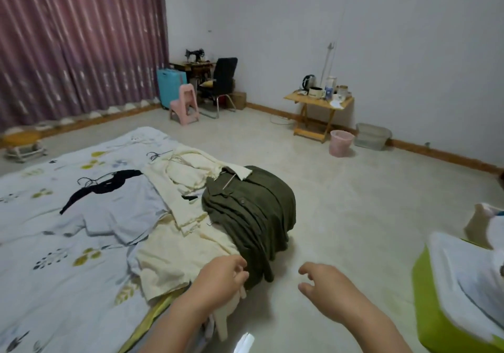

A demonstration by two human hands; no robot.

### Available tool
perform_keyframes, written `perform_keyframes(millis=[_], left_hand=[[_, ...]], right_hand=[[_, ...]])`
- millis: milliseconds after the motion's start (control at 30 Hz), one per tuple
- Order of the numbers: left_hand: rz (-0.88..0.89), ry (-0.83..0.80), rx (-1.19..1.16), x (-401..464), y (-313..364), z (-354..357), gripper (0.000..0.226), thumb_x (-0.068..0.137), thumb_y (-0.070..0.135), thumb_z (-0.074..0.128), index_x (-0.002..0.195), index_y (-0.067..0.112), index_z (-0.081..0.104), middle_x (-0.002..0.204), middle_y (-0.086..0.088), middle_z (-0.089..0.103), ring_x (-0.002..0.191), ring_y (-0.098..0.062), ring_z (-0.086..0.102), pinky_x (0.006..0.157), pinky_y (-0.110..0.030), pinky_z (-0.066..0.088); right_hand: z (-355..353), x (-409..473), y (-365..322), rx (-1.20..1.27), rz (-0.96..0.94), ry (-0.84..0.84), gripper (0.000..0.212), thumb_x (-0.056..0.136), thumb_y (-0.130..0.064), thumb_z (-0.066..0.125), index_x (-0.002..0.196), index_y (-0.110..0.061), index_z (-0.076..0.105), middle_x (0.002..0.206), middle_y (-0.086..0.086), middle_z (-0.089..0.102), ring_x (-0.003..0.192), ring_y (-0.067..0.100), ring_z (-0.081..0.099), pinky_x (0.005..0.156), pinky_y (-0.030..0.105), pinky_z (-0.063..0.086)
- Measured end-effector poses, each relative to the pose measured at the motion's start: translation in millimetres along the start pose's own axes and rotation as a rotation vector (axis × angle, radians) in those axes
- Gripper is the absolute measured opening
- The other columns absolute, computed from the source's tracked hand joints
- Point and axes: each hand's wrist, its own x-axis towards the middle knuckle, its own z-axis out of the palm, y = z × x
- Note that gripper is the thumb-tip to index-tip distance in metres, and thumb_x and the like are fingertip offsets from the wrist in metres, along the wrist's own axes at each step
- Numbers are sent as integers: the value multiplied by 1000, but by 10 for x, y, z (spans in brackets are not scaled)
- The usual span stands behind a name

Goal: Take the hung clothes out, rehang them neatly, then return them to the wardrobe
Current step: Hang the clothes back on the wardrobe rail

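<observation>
Left hand [222, 277] pinches cream garment [174, 265] beside olive shirt [253, 210]; right hand [324, 288], loosely curled, empty, should take the opposite edge.

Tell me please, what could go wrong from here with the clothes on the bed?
1. The dark green button shirt hangs over the bed corner, so a pull may slide it onto the floor.
2. The left hand seems to pinch the cream cloth that lies partly under the shirt; tugging it may drag the pile and tangle the thin wire hangers.
</observation>
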Motion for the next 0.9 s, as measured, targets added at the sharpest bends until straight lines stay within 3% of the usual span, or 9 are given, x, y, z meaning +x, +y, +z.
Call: perform_keyframes(millis=[100, 233, 900], left_hand=[[-60, 4, -18, 376, -117, -79, 27, 94, 34, 47, 118, 27, 57, 116, 9, 60, 92, -3, 53, 67, -10, 36], [-151, 0, -21, 848, -361, -214, 30, 93, 35, 47, 120, 25, 56, 116, 8, 61, 100, -7, 56, 81, -18, 42], [-351, 10, -71, 4069, -1839, -886, 26, 93, 28, 44, 116, 25, 56, 115, 7, 61, 103, -11, 56, 86, -26, 47]], right_hand=[[-146, 480, -106, -25, -42, -34, 32, 96, -30, 45, 127, -22, 50, 127, 1, 54, 115, 17, 51, 92, 25, 40], [-219, 1103, -269, -15, -81, -105, 37, 96, -30, 48, 132, -23, 47, 130, 1, 53, 118, 18, 50, 96, 26, 40], [-145, 4896, -1110, -99, -170, -280, 35, 95, -30, 46, 129, -23, 49, 128, 3, 48, 120, 19, 43, 99, 28, 37]])
